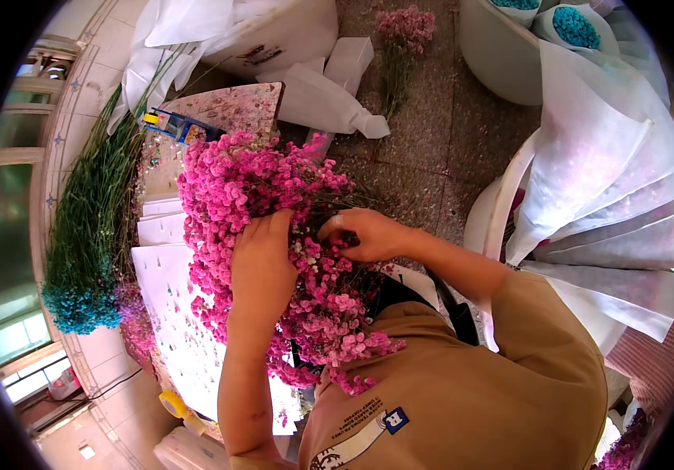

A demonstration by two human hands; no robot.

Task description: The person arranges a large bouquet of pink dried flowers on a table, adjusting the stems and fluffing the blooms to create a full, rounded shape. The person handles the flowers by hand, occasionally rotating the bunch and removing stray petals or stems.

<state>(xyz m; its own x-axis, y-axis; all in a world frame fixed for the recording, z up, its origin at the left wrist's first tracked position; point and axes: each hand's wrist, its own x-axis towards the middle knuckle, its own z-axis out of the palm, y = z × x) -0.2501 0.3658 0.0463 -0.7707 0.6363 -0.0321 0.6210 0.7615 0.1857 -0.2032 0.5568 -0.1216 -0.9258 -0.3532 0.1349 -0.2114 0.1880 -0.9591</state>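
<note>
Left hand (261,262) gripping pink flower bunch (262,196), right hand (364,233) pinching its stems

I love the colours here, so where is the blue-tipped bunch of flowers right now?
The blue-tipped bunch lies at the far left of the head view, left of the pink flowers that both hands are in, beside the white paper sheets.

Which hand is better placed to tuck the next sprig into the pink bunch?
Right hand, probably: its fingertips pinch at stems in the middle of the pink bunch. The left hand wraps the bunch, steadying it.
</note>
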